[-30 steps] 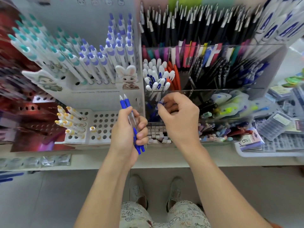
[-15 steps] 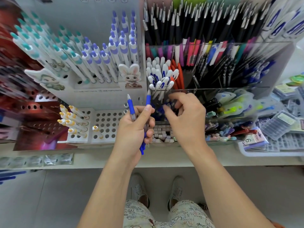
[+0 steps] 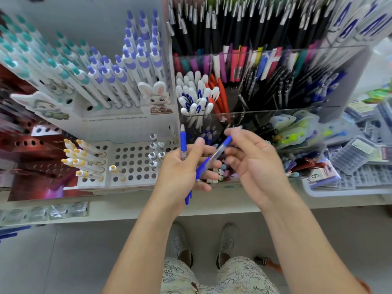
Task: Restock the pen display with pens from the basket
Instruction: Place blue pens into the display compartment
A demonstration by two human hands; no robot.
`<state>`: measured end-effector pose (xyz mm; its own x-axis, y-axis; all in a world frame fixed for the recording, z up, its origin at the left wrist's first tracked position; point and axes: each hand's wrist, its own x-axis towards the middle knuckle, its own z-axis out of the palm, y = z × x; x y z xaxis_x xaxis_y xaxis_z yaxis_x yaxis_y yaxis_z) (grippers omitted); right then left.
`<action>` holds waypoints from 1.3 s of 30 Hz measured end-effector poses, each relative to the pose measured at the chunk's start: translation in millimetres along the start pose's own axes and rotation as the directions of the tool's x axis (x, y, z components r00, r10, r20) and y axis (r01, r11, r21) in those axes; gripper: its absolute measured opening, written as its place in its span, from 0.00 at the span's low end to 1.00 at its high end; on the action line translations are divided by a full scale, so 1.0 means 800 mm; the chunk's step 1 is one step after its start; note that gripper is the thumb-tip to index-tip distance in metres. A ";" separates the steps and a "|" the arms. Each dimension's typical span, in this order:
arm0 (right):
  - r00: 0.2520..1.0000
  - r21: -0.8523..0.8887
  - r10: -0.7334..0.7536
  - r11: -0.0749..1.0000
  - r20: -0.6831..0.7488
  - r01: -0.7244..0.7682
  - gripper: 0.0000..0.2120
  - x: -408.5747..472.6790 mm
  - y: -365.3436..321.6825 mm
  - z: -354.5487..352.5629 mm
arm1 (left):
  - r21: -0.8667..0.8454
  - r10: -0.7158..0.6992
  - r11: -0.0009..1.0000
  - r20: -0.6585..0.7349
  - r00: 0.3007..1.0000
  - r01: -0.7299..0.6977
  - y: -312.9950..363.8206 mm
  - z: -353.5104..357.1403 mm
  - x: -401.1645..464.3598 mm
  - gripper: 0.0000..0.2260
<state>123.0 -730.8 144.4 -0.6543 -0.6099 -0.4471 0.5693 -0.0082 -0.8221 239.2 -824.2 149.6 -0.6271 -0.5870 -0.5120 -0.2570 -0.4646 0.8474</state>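
Two blue pens are being handled just in front of the clear bin [image 3: 275, 115]. One pen [image 3: 183, 143] is gripped upright by the left hand [image 3: 180, 168], its tip raised toward the bin's left edge. A second pen [image 3: 214, 158] lies slanted across the left fingers, and its upper end is pinched by the right hand [image 3: 254, 164], though motion blur makes that pinch hard to confirm. Behind the hands, inside the bin, more blue pens are seen standing. Left of the bin, a rabbit card [image 3: 156, 96] is propped on a white rack [image 3: 135, 164]. Right of the bin, a tag [image 3: 316, 177] reading "6" can be made out; other print is too blurred to read.
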 end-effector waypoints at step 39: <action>0.799 -0.738 -0.595 0.499 0.088 0.454 0.08 0.010 0.017 0.038 | -0.329 0.097 0.939 -0.025 0.995 -0.100 -0.006 -0.023 0.001 0.09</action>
<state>141.1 -759.9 140.1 -0.8175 -0.5523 0.1633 -0.3801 0.3044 -0.8734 253.3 -834.4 143.0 -0.6308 -0.6456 -0.4305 0.0631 -0.5956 0.8008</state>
